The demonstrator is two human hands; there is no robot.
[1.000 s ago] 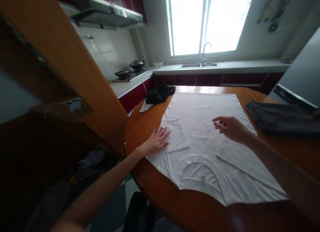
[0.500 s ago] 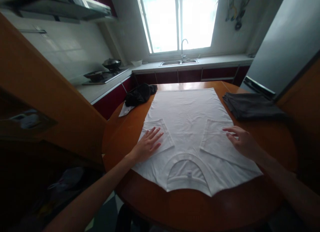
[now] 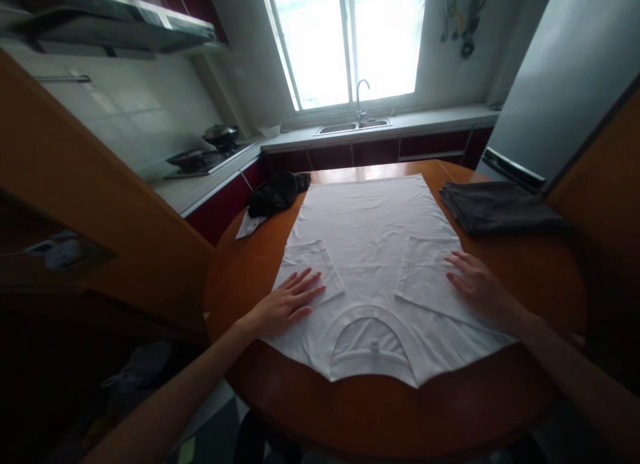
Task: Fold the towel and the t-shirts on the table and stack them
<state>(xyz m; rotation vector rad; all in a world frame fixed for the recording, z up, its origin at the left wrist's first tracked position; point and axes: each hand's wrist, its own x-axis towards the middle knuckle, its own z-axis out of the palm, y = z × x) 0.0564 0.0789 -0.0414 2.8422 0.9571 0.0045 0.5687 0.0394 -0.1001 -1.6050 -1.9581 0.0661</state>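
Overexposed window [image 3: 347, 44] at 12 o'clock provides backlight. Glare whitens the far edge of the surface [image 3: 370, 414]. Deep shadow at 8 o'clock; periphery soft, stretched.

The right hand [image 3: 477, 285], raised over the shirt [image 3: 365, 244] a second ago, now lies on the sleeve [image 3: 425, 271] at the frame's centre right.

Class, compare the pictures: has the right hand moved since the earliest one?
Yes: judged against the folded dark cloth, the right hand has moved rightward and nearer the person.
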